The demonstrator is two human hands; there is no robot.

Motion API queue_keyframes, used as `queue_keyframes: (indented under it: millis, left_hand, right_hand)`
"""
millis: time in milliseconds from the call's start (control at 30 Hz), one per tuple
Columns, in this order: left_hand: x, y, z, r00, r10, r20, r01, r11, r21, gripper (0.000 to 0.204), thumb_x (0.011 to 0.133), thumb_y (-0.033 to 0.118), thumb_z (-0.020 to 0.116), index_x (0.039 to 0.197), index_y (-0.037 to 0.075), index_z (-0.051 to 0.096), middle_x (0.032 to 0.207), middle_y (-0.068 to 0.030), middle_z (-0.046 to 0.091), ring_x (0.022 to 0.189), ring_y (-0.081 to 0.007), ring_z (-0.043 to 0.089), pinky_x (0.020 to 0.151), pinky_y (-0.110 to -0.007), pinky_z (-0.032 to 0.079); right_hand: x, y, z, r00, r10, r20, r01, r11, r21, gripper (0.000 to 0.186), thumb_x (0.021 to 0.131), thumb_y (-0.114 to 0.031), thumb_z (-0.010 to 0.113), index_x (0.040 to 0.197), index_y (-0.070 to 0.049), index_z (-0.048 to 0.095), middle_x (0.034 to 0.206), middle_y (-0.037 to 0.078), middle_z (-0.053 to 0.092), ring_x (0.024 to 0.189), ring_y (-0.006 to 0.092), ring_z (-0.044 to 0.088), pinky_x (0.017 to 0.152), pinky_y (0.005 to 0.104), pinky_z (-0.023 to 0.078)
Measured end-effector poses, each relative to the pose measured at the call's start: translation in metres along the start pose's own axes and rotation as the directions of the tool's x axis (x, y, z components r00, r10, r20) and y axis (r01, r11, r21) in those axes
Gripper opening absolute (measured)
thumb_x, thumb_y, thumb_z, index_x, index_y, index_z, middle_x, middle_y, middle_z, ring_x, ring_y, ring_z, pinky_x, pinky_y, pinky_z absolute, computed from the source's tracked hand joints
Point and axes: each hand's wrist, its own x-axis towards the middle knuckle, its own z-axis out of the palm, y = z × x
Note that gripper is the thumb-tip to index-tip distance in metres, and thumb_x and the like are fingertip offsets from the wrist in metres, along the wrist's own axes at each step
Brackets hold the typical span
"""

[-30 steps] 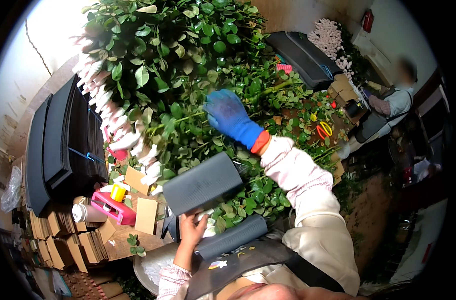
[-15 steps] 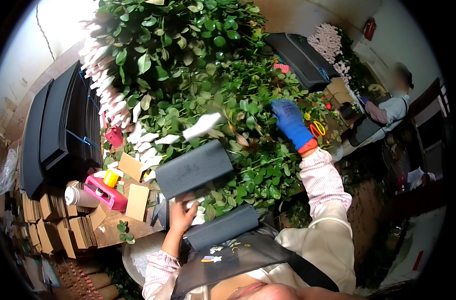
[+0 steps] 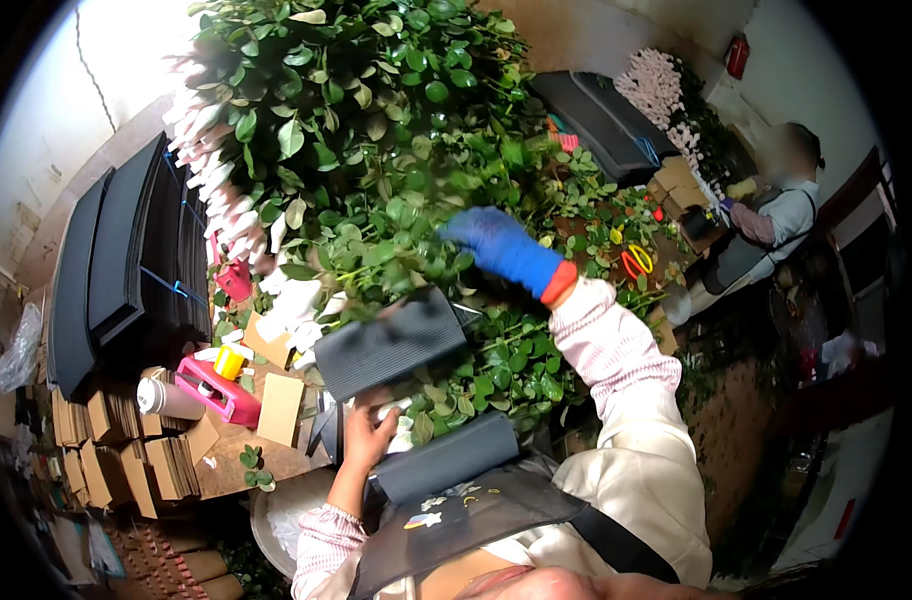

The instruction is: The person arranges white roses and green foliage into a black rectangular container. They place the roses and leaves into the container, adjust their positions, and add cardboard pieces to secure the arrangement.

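Bare, my left hand (image 3: pixel 368 432) is closed at the lower edge of a dark ribbed sheet (image 3: pixel 391 343), its fingertips partly hidden. White-sleeved flower heads (image 3: pixel 401 432) lie beside the thumb. A second rolled dark sheet (image 3: pixel 451 458) sits just in front of me. My right hand (image 3: pixel 504 247), in a blue glove with an orange cuff, is over the leafy stems (image 3: pixel 376 245), closed on a flower stem whose leaves are blurred. White-sleeved heads (image 3: pixel 298 305) lie left of the ribbed sheet.
Bundled dark sheets (image 3: pixel 136 260) stand at left, above stacked cardboard pieces (image 3: pixel 166 465). A pink holder (image 3: pixel 219 390) and white lidded cup (image 3: pixel 168 398) are near. Yellow-orange scissors (image 3: pixel 637 262) lie at right. Another person (image 3: pixel 776 225) works at far right.
My right hand has moved left across the stems, and a blurred white-sleeved head has shifted left past the ribbed sheet. My left hand stays at the sheet's edge.
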Motion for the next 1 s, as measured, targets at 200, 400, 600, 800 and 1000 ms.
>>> queue_keyframes:
  millis: [200, 400, 600, 800, 1000]
  left_hand:
    - [0.003, -0.018, -0.001, 1.000, -0.028, -0.001, 0.028, 0.999, -0.029, 0.031, 0.091, 0.013, 0.077, 0.116, -0.002, 0.064, 0.089, -0.0057, 0.072, 0.075, -0.0107, 0.067, 0.058, -0.026, 0.054]
    - [0.003, -0.035, -0.004, 0.995, 0.074, 0.060, -0.065, 0.989, -0.132, 0.038, 0.087, 0.008, 0.070, 0.124, 0.003, 0.065, 0.118, -0.0113, 0.070, 0.113, -0.0240, 0.065, 0.096, -0.035, 0.053]
    - [0.006, -0.024, -0.007, 0.989, 0.144, 0.036, -0.148, 0.974, 0.174, 0.037, 0.080, 0.007, 0.070, 0.116, 0.006, 0.071, 0.108, -0.0157, 0.071, 0.100, -0.0316, 0.069, 0.088, -0.038, 0.054]
    - [0.003, -0.013, -0.005, 0.951, 0.309, 0.008, -0.303, 0.927, 0.219, 0.037, 0.080, 0.007, 0.069, 0.116, 0.004, 0.065, 0.093, -0.0093, 0.068, 0.081, -0.0219, 0.066, 0.074, -0.035, 0.054]
    - [0.002, 0.000, -0.003, 0.957, 0.286, -0.054, -0.270, 0.942, 0.197, 0.032, 0.082, 0.018, 0.075, 0.112, 0.008, 0.070, 0.116, -0.0185, 0.063, 0.106, -0.0376, 0.062, 0.091, -0.044, 0.051]
  right_hand:
    - [-0.035, -0.030, -0.019, 0.998, 0.038, 0.058, -0.024, 0.973, -0.229, 0.036, 0.083, -0.010, 0.066, 0.116, -0.024, 0.068, 0.092, 0.006, 0.064, 0.091, 0.0273, 0.066, 0.079, 0.0447, 0.054]
    - [-0.112, -0.066, -0.054, 0.946, -0.031, 0.324, 0.020, 0.999, 0.036, 0.053, 0.076, -0.005, 0.068, 0.125, -0.025, 0.066, 0.094, 0.007, 0.062, 0.093, 0.0294, 0.063, 0.080, 0.0441, 0.052]
    - [-0.148, -0.069, 0.009, 0.731, 0.271, 0.626, -0.228, 0.962, -0.150, 0.047, 0.083, -0.010, 0.064, 0.128, -0.021, 0.064, 0.112, 0.009, 0.066, 0.105, 0.0320, 0.065, 0.089, 0.0480, 0.052]
    - [-0.115, -0.114, -0.036, 0.882, 0.104, 0.459, -0.140, 0.989, 0.044, 0.057, 0.086, -0.020, 0.069, 0.141, -0.015, 0.054, 0.115, 0.014, 0.068, 0.099, 0.0340, 0.067, 0.086, 0.0462, 0.054]
    - [-0.060, -0.169, 0.054, 0.728, 0.034, 0.685, -0.093, 0.995, 0.048, 0.050, 0.094, -0.048, 0.062, 0.131, -0.016, 0.064, 0.082, 0.014, 0.071, 0.075, 0.0351, 0.070, 0.069, 0.0473, 0.054]
